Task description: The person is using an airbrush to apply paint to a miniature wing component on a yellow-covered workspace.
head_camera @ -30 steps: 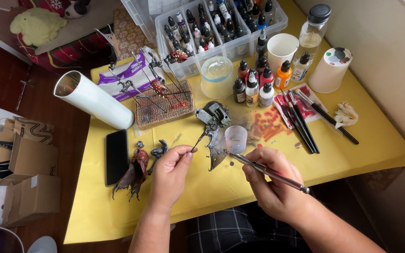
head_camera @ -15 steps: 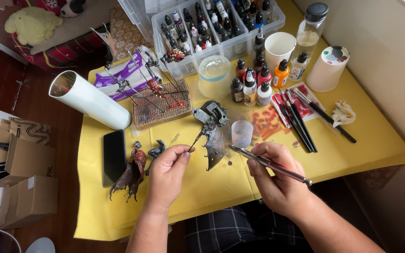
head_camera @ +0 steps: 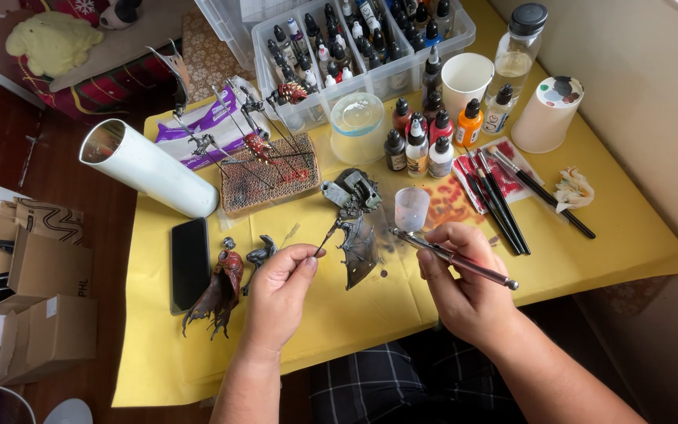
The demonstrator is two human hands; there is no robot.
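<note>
The left hand (head_camera: 280, 286) pinches a thin stick between thumb and finger. A dark grey winged model piece (head_camera: 357, 245) sits on the top end of that stick, up at one o'clock from the hand. The piece hangs just above the yellow desk (head_camera: 590, 259), in the middle of the view.

The right hand (head_camera: 464, 283) is closed around a long thin brush with a dark metal handle (head_camera: 453, 257). The brush tip points to nine o'clock and comes right up to the grey winged piece. I cannot tell if the tip touches it.

At twelve o'clock from the brush tip stands a small clear plastic cup (head_camera: 411, 207). Beside the cup lies a paper with red and orange paint spots (head_camera: 450, 201). Above that stands a bunch of little paint bottles with dropper tops (head_camera: 421, 141).

At three o'clock from the cup lie some long black brushes (head_camera: 504, 196). A white paper cup with paint dots on its lid (head_camera: 547, 114) stands near the wall.

At nine o'clock from the left hand lies a dark red and brown winged figure (head_camera: 217, 286). Next to it lies a black flat phone (head_camera: 190, 263). A big white tube (head_camera: 147, 166) lies at eleven o'clock. A brown cork block with model bits on wires (head_camera: 268, 177) sits between the tube and the grey piece. A clear plastic box full of paint bottles (head_camera: 355, 39) stands at the far edge.
</note>
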